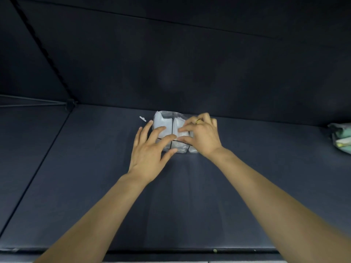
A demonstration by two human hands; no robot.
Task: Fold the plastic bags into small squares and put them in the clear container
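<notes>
1. Your left hand (150, 149) lies with straight, spread fingers against the near-left side of the clear container (167, 115), its thumb low on the front wall.
2. Your right hand (202, 137) reaches in from the right; its forefinger and thumb pinch a folded white bag (180, 124) in the right-hand compartment. A gold ring (198, 121) sits on one finger.
3. Your right hand covers the container's right wall, so you cannot tell how far it extends there.
4. The container stands on the dark mat (95, 186), near the back wall, split by dark dividers, packed with pale folded plastic bags (161, 122).
5. A small white strip (142, 119) lies just left of it; what it is stays unclear.
6. A pale green bundle (341, 137) is cut off at the right edge.
</notes>
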